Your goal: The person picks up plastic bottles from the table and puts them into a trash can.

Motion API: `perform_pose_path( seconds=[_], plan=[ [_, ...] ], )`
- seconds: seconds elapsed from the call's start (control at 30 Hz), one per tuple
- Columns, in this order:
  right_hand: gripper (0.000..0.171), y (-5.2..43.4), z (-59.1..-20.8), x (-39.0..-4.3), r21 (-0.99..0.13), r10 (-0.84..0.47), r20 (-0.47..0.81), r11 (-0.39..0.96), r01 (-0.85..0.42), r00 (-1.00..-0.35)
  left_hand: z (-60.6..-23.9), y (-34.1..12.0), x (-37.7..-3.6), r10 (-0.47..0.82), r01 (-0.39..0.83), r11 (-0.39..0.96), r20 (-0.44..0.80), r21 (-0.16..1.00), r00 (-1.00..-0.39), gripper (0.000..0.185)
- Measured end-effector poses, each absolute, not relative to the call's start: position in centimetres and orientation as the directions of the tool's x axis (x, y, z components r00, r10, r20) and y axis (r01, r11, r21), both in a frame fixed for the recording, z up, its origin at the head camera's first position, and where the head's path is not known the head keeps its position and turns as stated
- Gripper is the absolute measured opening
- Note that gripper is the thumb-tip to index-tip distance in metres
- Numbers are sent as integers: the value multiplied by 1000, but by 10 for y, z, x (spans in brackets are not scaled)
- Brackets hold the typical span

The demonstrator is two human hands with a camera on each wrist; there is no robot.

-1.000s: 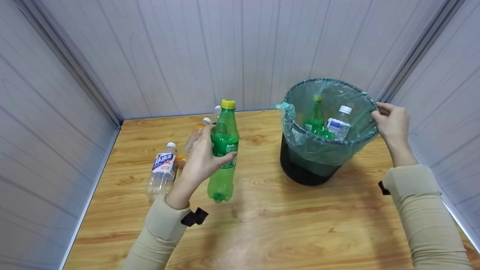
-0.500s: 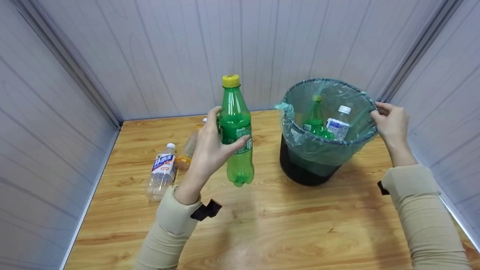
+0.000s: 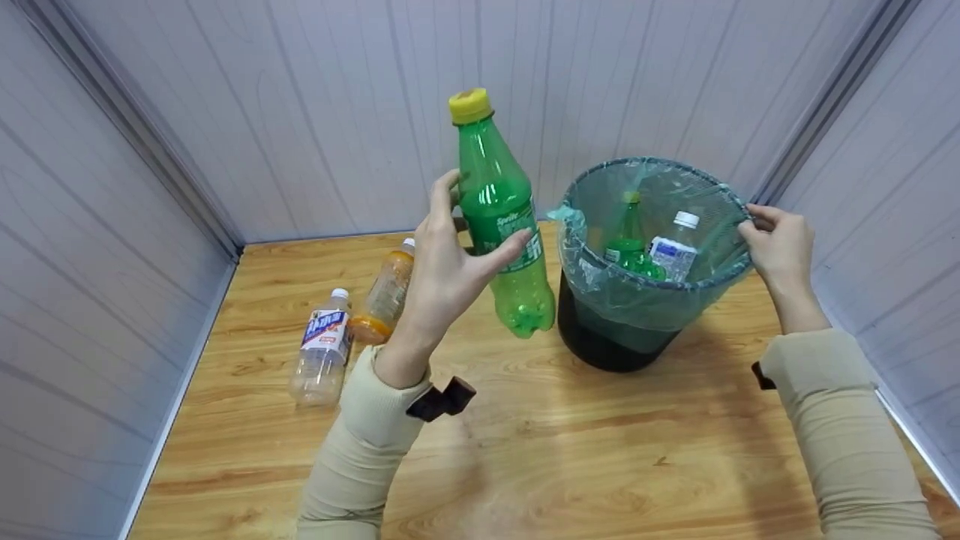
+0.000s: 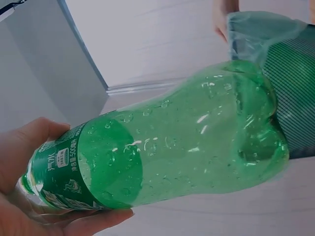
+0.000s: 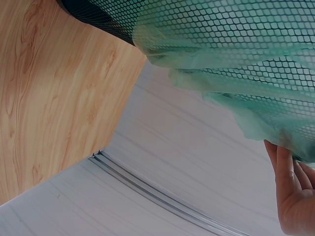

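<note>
**Green bottle held up beside the lined bin**

The left hand (image 3: pixel 450 262) is gripping the empty green bottle (image 3: pixel 501 217), fingers and thumb curling round its label, holding it in the air, upright and slightly tilted, yellow cap up. Its base is hanging just beside the bin (image 3: pixel 600 341). The right hand (image 3: pixel 780 244) is pinching the far side of the bin's rim over the green liner (image 3: pixel 630 300). Inside are lying a green bottle (image 3: pixel 628 244) and a clear bottle (image 3: pixel 675 251). Left of the left hand, an orange-tinted bottle (image 3: pixel 386 296) and a clear labelled bottle (image 3: pixel 321 352) are lying on the worktop (image 3: pixel 600 450).
</note>
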State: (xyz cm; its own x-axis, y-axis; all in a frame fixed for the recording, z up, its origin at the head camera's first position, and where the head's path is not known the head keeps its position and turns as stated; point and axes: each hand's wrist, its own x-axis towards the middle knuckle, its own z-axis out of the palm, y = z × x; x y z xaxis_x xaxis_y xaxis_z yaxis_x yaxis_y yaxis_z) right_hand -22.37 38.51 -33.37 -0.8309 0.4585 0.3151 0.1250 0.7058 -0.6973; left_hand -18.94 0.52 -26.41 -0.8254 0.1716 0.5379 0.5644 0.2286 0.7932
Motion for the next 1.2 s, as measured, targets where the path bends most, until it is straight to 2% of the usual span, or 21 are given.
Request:
perform_pose_path(
  seconds=[0.27,0.7,1.0,1.2],
  plan=[
    [36,384,-333,-224,-700,462,302,701,135,-834,-248,20,-194,127,605,123,593,786,-796,76],
    [37,380,-333,-224,-698,451,316,706,117,-834,-230,52,-203,152,613,32,603,789,-784,75],
    [36,382,-334,-224,-696,464,309,705,135,-830,-230,81,-222,163,651,66,635,757,-755,75],
    [36,383,-334,-224,-702,468,301,699,140,-831,-237,99,-236,166,656,143,636,741,-754,75]
  ],
)
